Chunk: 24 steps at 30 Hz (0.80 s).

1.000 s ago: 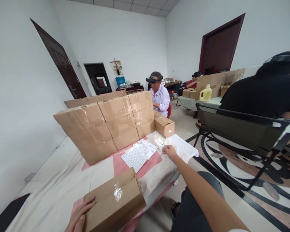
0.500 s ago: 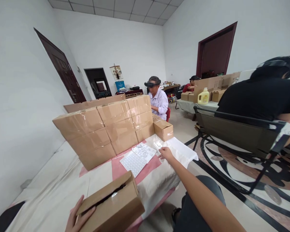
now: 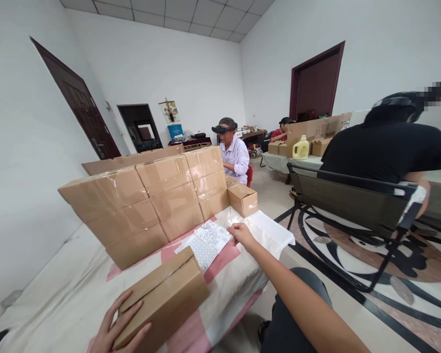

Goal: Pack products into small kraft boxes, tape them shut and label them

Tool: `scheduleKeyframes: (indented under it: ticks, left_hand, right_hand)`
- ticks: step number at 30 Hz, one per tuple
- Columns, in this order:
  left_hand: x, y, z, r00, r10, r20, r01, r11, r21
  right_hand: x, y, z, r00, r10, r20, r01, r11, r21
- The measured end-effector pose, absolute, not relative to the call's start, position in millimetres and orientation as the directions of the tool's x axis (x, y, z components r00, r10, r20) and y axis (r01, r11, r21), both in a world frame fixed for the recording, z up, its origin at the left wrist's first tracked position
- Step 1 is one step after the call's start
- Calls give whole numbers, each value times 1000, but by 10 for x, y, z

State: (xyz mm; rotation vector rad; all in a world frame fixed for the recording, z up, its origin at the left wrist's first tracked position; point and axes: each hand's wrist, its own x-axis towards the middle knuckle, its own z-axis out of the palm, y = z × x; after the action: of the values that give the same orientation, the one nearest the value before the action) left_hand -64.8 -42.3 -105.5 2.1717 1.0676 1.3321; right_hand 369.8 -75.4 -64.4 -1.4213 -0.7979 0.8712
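My left hand (image 3: 119, 326) grips the near left end of a brown cardboard box (image 3: 165, 299), its fingers spread over the top and side. The box's two top flaps lie nearly level, with a thin dark seam between them. My right hand (image 3: 241, 236) is closed, thumb and fingers pinched together at the right edge of the printed white sheets (image 3: 209, 240). Something small and white shows at its fingertips, too hidden to name. Both sheets lie flat on the pink and white cloth (image 3: 220, 269), one with a pattern of small grey marks.
Stacked taped cartons (image 3: 147, 211) form a wall along the table's far side. A smaller carton (image 3: 244, 198) stands at its right end. Across from me sits a person (image 3: 235, 156); another person (image 3: 382, 137) sits in a folding chair (image 3: 345, 196) at right, near a yellow jug (image 3: 300, 148).
The box's top flaps have come together, narrowing the gap. My right hand has drawn slightly left and closed its fingers by the sheets. The whole view has shifted a little.
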Motion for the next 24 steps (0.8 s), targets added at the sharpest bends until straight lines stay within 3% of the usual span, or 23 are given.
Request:
scheduleKeyframes:
  ticks: [2,6,9,12,14,18,21,24]
  left_hand:
    - [-648,-367,-1080,277,714,643,447,-688,572]
    - [-734,-391,-1023,281,487,827,585,-770,255]
    - [-598,-540,-855,283,347,894,633,-768,98]
    - [-244,-692,-623,475,299,828,530,-848,3]
    - [9,-767,-471,586,374,719,496,-867,47]
    - [308,-866,-251,693,568,444,504,-822,265]
    - [362,-925,-162,727,609,317,485,-782,391]
    - [386,-992,-118,747,604,279,441,-764,471]
  right_hand:
    - [3627,-767,-592,435,900,-13,5,-16,-1000]
    - [3355,-832,-488,309,950,56,75,35,-997]
    - [3074,-955,-429,83,936,341,309,301,-902]
    - [2808,-1124,-401,-270,821,503,460,569,-682]
    - [2667,-1231,-401,-416,775,476,479,632,-609]
    - [2526,-1367,-417,-534,692,487,462,720,-518]
    - [2530,-1399,-413,-533,683,500,426,727,-539]
    - [2552,-1401,-409,-505,685,525,369,721,-586]
